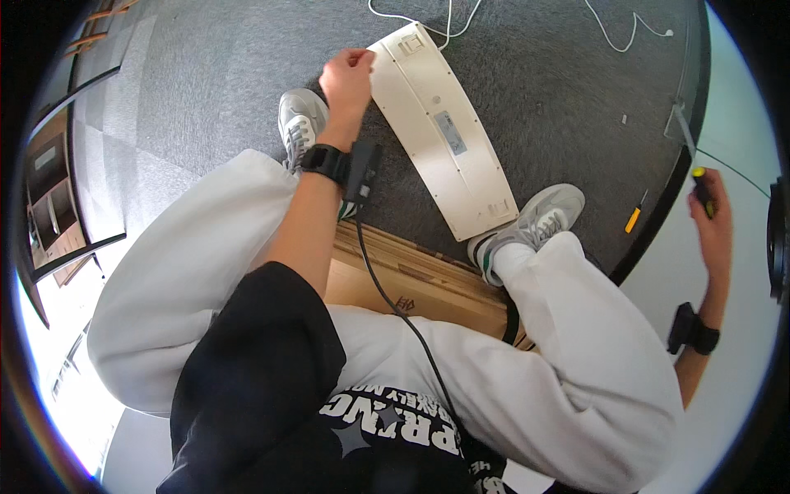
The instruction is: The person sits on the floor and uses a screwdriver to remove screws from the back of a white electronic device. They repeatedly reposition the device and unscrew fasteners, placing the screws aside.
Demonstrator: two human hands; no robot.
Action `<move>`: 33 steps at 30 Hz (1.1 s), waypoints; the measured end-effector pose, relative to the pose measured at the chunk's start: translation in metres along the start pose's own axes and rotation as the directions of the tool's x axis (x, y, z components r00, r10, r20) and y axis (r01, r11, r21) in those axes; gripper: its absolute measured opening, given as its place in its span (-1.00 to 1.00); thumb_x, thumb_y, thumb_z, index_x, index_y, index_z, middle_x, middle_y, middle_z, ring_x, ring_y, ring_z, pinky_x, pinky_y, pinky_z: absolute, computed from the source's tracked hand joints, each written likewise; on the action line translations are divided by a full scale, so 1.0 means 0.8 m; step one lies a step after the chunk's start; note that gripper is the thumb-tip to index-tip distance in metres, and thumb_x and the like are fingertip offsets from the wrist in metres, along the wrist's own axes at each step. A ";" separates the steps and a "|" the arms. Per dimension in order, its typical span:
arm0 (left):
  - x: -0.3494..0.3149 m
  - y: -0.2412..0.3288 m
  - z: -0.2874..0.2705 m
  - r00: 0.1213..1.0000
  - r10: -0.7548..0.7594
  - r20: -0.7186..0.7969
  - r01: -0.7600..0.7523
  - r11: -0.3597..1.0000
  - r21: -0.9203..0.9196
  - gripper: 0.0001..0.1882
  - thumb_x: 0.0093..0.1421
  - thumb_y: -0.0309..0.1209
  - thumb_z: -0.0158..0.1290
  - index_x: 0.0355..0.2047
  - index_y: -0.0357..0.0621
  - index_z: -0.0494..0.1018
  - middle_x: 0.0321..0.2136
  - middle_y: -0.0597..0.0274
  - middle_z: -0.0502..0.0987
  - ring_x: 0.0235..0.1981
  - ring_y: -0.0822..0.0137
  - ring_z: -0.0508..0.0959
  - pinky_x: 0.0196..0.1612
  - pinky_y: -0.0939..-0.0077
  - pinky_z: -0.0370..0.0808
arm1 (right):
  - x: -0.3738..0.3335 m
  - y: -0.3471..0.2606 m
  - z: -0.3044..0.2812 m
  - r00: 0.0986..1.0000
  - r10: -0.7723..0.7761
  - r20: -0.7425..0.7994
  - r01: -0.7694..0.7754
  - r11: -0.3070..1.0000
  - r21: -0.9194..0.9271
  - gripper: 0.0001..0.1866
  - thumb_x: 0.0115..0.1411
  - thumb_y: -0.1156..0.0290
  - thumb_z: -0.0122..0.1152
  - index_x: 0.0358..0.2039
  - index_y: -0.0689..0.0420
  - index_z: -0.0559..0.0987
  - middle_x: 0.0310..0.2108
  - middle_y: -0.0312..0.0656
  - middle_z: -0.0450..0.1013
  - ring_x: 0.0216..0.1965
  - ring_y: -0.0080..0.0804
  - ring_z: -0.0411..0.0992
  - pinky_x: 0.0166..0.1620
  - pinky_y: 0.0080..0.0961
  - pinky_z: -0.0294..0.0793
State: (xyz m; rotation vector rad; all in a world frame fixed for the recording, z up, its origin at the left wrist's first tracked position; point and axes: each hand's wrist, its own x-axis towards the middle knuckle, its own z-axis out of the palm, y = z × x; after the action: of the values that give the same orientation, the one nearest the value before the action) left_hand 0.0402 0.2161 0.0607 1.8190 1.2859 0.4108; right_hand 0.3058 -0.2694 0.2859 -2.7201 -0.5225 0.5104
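Note:
A long cream keyboard (420, 123) lies face down on the carpet, its underside with a label and small screws showing. By its far left corner is my left hand (346, 82), fingers curled closed. Whether they pinch the edge or something small cannot be made out. Out to the right, my right hand (714, 210) is wrapped round the yellow-and-black handle of a screwdriver (699, 177), whose shaft points away from me, up and to the left. A second, smaller screwdriver (634, 216) with an orange-yellow handle rests on the carpet between the keyboard and that hand.
A white cable (448, 29) trails from the keyboard's far end, and another white cord (632, 37) lies far right. My shoes (553, 212) flank the keyboard. Under my legs sits a cardboard box (428, 284). A small pale bit (624, 119) is on the grey carpet (214, 74).

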 end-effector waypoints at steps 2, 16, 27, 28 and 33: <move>0.020 -0.016 -0.019 0.999 0.038 -0.017 -0.036 0.997 0.070 -0.71 0.20 -0.22 0.23 -0.22 -0.17 0.66 -0.35 0.16 0.70 -0.28 0.26 0.68 -0.14 0.39 0.57 | -0.001 -0.018 -0.061 0.995 0.080 -0.053 -0.092 0.959 -0.267 -0.42 0.34 0.22 0.24 0.34 0.03 0.39 -0.09 -0.19 0.53 -0.39 -0.58 0.37 -0.36 -0.63 0.38; 0.060 -0.026 -0.003 0.964 0.143 0.225 -0.159 0.986 0.054 -0.63 0.24 -0.14 0.18 -0.12 -0.17 0.63 -0.16 0.05 0.68 -0.12 0.13 0.66 -0.01 0.29 0.53 | -0.076 -0.260 0.196 0.838 0.093 0.538 -0.293 0.908 0.300 -0.56 0.26 0.07 0.17 -0.21 0.27 0.59 -0.35 -0.07 0.57 -0.31 -0.29 0.57 -0.26 -0.26 0.59; 0.054 -0.038 -0.020 0.942 0.131 0.308 -0.169 0.981 0.100 -0.62 0.25 -0.13 0.16 -0.10 -0.15 0.64 -0.18 0.06 0.69 -0.11 0.13 0.66 0.01 0.29 0.53 | -0.171 -0.204 0.438 0.892 0.444 0.084 -0.443 0.826 0.348 -0.29 0.26 0.28 0.00 0.44 0.04 0.23 0.23 0.64 0.10 0.28 0.56 0.09 0.37 0.03 0.11; 0.055 -0.039 -0.023 0.948 0.121 0.294 -0.168 0.976 0.140 -0.63 0.25 -0.14 0.16 -0.10 -0.15 0.64 -0.19 0.05 0.68 -0.11 0.12 0.66 0.02 0.28 0.53 | -0.167 -0.207 0.440 0.885 0.462 0.058 -0.449 0.814 0.369 -0.30 0.27 0.28 0.01 0.44 0.02 0.25 0.26 0.61 0.05 0.28 0.56 0.08 0.37 0.05 0.09; 0.062 -0.045 -0.034 0.939 0.131 0.319 -0.223 0.937 0.271 -0.61 0.27 -0.10 0.15 -0.07 -0.13 0.62 -0.15 0.09 0.68 -0.08 0.13 0.64 0.03 0.27 0.51 | -0.162 -0.223 0.440 0.823 0.567 -0.033 -0.503 0.754 0.422 -0.37 0.29 0.27 0.03 0.40 -0.08 0.34 0.38 0.44 -0.12 0.33 0.46 -0.05 0.39 0.16 -0.06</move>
State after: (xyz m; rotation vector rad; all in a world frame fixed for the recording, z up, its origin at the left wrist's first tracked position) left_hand 0.0210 0.2764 0.0387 2.1712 1.0177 0.0276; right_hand 0.0002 -0.0794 0.0779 -2.4429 0.4002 0.4607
